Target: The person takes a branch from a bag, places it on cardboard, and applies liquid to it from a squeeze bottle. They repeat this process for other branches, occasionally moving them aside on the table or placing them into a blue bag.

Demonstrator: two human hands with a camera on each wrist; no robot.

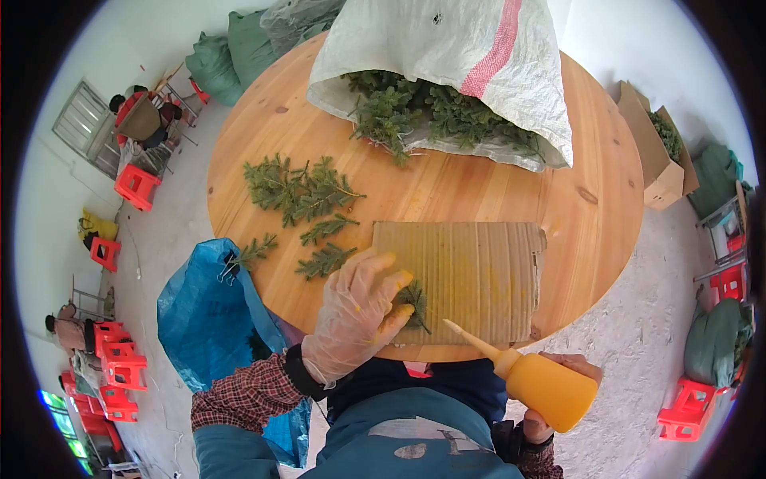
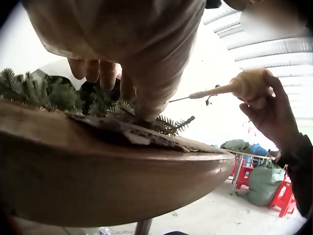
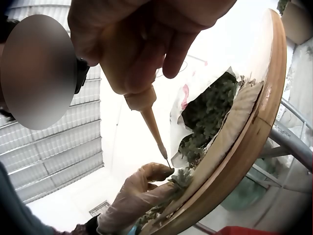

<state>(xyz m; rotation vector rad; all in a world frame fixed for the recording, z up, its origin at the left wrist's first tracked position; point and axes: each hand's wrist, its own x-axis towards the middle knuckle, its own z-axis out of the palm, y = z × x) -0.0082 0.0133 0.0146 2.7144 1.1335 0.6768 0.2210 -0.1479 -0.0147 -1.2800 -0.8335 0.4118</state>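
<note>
My left hand (image 1: 347, 319), in a clear plastic glove with yellow stains, pinches a small fir sprig (image 1: 414, 305) between thumb and forefinger. The sprig lies at the left of a ribbed cardboard sheet (image 1: 479, 271) near the table's front edge. My bare right hand (image 2: 274, 115) grips a yellow squeeze bottle (image 1: 550, 391), tilted with its long nozzle toward the sprig. In the right wrist view, the nozzle's thin tip (image 3: 168, 164) overlaps the gloved fingertips. Loose fir sprigs (image 1: 295, 191) lie on the wood left of the cardboard.
A white woven sack (image 1: 447, 48) full of fir branches lies open at the back of the round wooden table (image 1: 590, 239). A blue bag (image 1: 199, 311) hangs at the left edge. Red stools (image 1: 137, 188) and green sacks (image 1: 211, 68) stand around the floor.
</note>
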